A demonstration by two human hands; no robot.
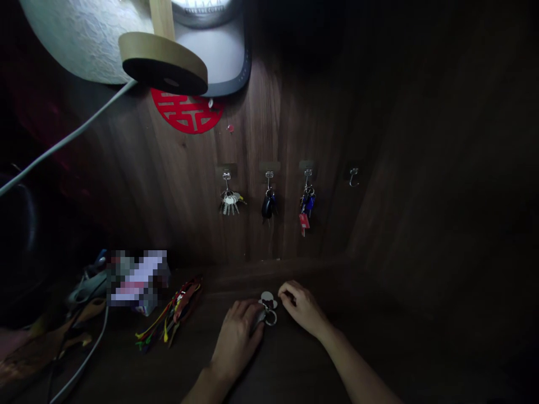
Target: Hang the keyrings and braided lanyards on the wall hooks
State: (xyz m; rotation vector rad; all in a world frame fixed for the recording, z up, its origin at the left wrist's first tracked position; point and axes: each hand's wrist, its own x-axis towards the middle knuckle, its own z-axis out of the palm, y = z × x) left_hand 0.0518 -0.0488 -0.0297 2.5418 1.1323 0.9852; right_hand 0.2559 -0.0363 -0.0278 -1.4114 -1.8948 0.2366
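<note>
My left hand (240,334) rests low on the dark wooden surface, its fingers and thumb closed around the grey end of a keychain (270,318). The keychain's metal ring and a pale, rounded tag with ear-like lobes (267,297) stick out beyond my fingertips. What the palm covers is hidden. Just right of the tag, my right hand (304,308) has bent fingers with a small gap between them and the thumb. It appears to hold nothing.
Key bunches hang from wall hooks: silver keys (229,202), a black key fob (268,206), and blue-and-red keys (307,205). A bare hook (353,177) is farther right. Colourful cords (172,317) and a white cable (90,350) lie left. A round wooden base (164,56) overhangs.
</note>
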